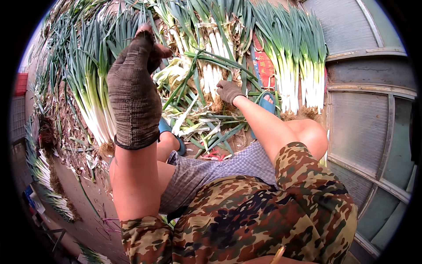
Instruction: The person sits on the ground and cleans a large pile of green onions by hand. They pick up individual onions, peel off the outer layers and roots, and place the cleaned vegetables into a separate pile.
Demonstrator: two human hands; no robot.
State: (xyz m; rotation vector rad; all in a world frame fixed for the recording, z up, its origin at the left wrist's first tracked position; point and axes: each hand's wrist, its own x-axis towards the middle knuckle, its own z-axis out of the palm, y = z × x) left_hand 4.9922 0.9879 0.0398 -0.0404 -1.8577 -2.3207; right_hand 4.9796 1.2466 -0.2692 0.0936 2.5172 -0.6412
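Note:
My left hand (136, 79), in a brown knit glove with bare fingertips, is raised close to the camera. Its visible fingertips are apart and nothing shows between them; the palm side is hidden. My right hand (229, 91), gloved alike, lies curled against the root end of a bundle of large green onions (214, 46). Whether it grips a stalk is hidden. Across the bundle's white stalks run loose green leaves (224, 61), crossing in a knot-like tangle at their left. A pale band of dry leaf (214, 24) wraps the bundle higher up.
More green onions lie at the left (94, 99) and right (293, 66), roots towards me. Trimmed leaves (211, 128) litter the ground between my blue slippers (266, 105). A red printed sheet (263, 67) lies under the onions. A framed panel wall (359, 128) borders the right side.

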